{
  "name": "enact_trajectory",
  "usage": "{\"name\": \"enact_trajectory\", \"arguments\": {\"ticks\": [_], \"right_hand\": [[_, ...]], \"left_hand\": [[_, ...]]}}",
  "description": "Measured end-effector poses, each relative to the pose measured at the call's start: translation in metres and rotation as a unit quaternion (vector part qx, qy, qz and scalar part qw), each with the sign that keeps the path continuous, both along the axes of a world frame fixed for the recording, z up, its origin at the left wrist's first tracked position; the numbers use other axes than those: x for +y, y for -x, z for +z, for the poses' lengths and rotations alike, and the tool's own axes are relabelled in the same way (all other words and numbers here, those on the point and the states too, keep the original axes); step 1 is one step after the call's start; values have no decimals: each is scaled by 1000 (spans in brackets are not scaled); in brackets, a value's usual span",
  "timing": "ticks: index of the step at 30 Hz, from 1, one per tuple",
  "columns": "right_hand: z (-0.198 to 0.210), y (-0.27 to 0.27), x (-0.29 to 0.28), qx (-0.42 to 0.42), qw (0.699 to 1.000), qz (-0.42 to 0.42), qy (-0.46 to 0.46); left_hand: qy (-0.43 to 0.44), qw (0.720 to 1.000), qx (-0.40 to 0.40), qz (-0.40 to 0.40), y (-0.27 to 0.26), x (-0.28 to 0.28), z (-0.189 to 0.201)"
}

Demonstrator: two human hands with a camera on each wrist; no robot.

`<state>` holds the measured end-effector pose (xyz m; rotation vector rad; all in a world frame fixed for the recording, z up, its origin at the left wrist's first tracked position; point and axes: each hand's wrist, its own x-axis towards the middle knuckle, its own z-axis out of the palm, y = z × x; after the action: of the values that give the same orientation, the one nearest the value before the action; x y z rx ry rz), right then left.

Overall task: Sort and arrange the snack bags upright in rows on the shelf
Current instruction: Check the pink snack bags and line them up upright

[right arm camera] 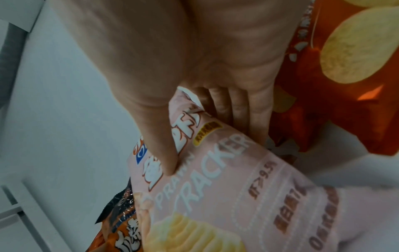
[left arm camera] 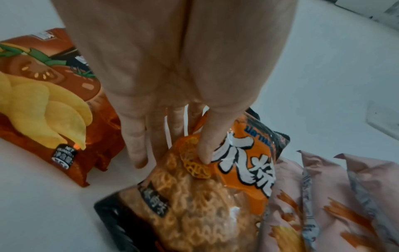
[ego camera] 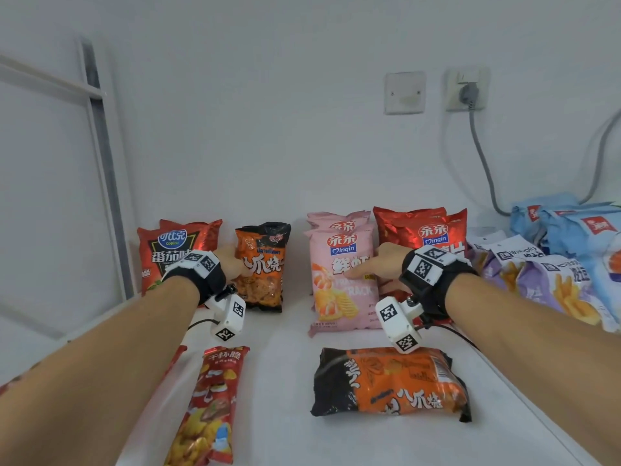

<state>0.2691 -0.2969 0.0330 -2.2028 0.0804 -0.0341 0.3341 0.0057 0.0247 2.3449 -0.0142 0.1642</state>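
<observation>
Upright orange-black snack bag (ego camera: pixel 260 267) pinched by left hand (ego camera: pixel 228 260), clear window

The head view looks forward and down across the white shelf (ego camera: pixel 295 381). Each wrist view sits close above it, both apparently sharing the pink prawn-cracker bag (ego camera: pixel 342 280) (left arm camera: pixel 323 196) (right arm camera: pixel 226 187).
</observation>
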Motion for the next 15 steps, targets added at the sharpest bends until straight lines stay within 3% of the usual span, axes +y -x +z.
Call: {"name": "enact_trajectory", "arguments": {"ticks": [9, 15], "right_hand": [[0, -1, -4, -44, 997, 25, -49], [14, 14, -21, -195, 972, 42, -123]], "left_hand": [[35, 999, -8, 10, -4, 0, 3], [-22, 992, -79, 92, 22, -11, 29]]}}
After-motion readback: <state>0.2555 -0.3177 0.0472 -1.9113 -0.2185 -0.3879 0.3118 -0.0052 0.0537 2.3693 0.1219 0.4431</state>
